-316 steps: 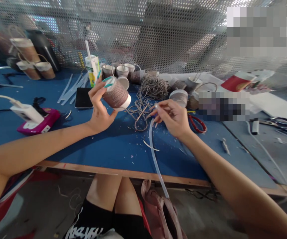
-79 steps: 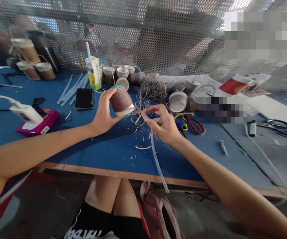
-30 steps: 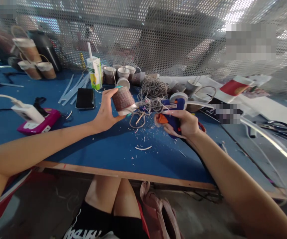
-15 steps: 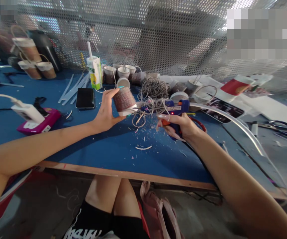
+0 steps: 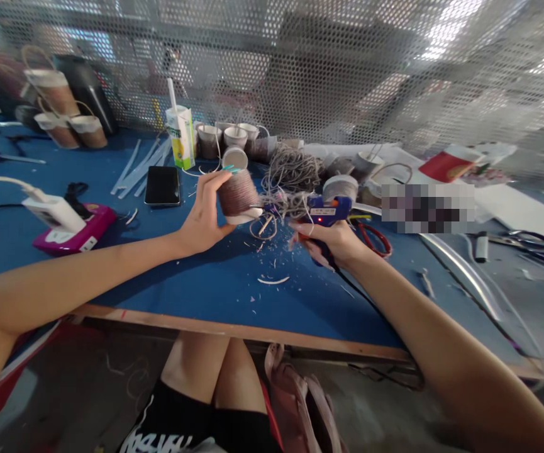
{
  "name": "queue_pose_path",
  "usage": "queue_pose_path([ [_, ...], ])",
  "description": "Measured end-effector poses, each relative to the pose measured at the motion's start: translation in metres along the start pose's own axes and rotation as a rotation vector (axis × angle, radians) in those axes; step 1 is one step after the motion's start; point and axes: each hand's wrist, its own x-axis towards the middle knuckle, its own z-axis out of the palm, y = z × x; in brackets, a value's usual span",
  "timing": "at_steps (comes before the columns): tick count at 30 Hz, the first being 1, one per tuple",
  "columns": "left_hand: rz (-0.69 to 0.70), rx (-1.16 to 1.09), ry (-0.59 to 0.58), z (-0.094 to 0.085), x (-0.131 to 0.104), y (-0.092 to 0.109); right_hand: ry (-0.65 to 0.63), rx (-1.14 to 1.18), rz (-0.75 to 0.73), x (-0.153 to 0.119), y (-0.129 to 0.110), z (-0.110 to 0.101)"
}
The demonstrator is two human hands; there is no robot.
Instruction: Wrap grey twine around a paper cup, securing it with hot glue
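My left hand (image 5: 205, 211) holds a small cup (image 5: 238, 194) wrapped in brown cord, tilted on its side above the table, with fingers on top and thumb below. In my right hand (image 5: 331, 242) is a blue hot glue gun (image 5: 329, 211), its small red light lit and its nozzle pointing left at the cup's side. The nozzle tip is at the cord; whether it touches I cannot tell. Grey string (image 5: 290, 204) lies tangled behind the nozzle. A loop of cord (image 5: 263, 228) lies under the cup, among scraps.
Behind the hands are a bundle of cord (image 5: 293, 167), several cups (image 5: 209, 141) and a drink carton (image 5: 180, 137). A phone (image 5: 162, 186) and a purple power strip (image 5: 76, 233) lie left. Red-handled scissors (image 5: 376, 240) and dark-handled scissors (image 5: 538, 240) lie right. A black cable trails from the glue gun.
The glue gun has moved slightly left and down, bringing its nozzle to the cup's corded side. The cup has turned a little in my left hand. The clear tube at right has dropped lower.
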Motion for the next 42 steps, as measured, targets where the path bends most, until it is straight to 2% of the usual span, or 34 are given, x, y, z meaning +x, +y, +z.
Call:
queue_pose_path([
  [11, -0.041, -0.08, -0.034, 0.002, -0.004, -0.005, 0.011, -0.105, 0.047, -0.001, -0.001, 0.001],
  [19, 0.0, -0.052, -0.035, 0.0, -0.002, -0.003, 0.011, -0.146, 0.142, 0.002, 0.0, 0.0],
  [25, -0.054, -0.062, -0.117, -0.003, -0.002, -0.002, 0.061, -0.137, 0.145, -0.002, -0.005, 0.004],
  [30, 0.009, -0.048, -0.086, -0.004, -0.001, -0.002, 0.095, -0.127, 0.176, 0.0, -0.002, 0.002],
  [36, -0.09, -0.082, -0.101, -0.003, -0.004, -0.002, 0.08, -0.124, 0.158, -0.001, -0.005, -0.001],
  [42, -0.09, -0.089, -0.057, -0.001, -0.004, -0.003, 0.072, -0.075, 0.146, -0.006, -0.011, -0.001],
])
